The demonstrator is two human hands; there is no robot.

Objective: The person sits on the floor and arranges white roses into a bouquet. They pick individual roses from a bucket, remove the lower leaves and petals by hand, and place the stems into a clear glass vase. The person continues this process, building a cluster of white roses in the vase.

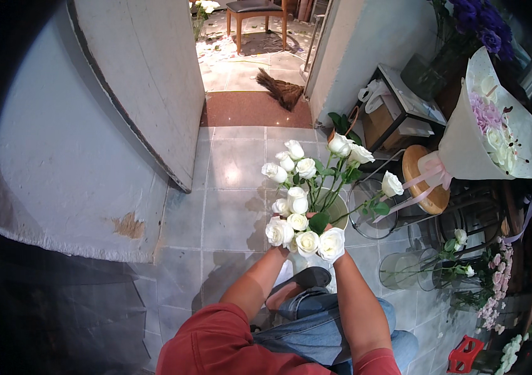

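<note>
A bunch of white roses (pixel 297 200) with long green stems spreads out in front of me. Some stems stand inside a pale round container (pixel 340 208), whose rim shows to the right of the blooms. My left hand (pixel 311 215) reaches in beneath the flowers, and little more than a bit of finger shows. Close by, my right hand (pixel 328 227) is also mostly covered by blooms and a leaf. What the fingers grip is hidden. One rose (pixel 392 183) leans out to the right, away from the others.
A white door (pixel 144 70) stands ajar at left. A straw broom (pixel 282 90) lies on the reddish threshold (pixel 233 110). On the right, a wrapped bouquet (pixel 477 131) rests on a wooden stool (pixel 416 168), near a glass vase (pixel 402 271) on its side and a red plastic stool (pixel 465 355).
</note>
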